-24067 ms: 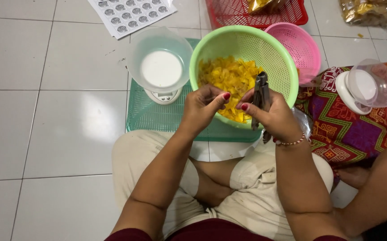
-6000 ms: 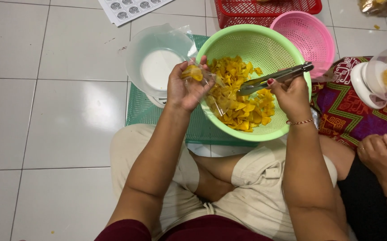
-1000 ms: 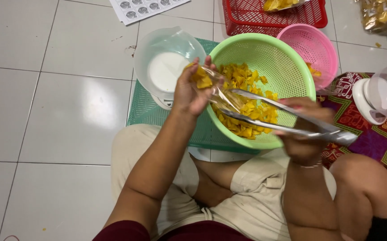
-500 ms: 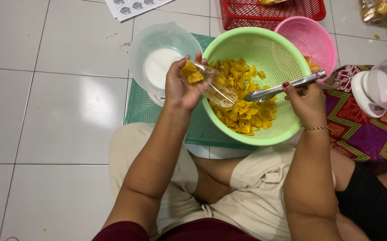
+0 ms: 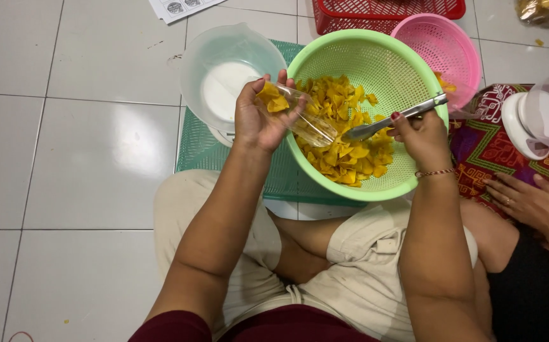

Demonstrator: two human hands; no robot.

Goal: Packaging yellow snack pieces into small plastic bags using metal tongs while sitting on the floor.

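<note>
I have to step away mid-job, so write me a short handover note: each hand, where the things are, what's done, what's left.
Left hand: holds a small clear plastic bag, tilted over the green plastic colander, a few yellow chips inside.
Right hand: grips metal tongs, tips down in the colander's yellow chip pile.
Done: bag started.
Left: most chips remain loose in the colander.
</note>
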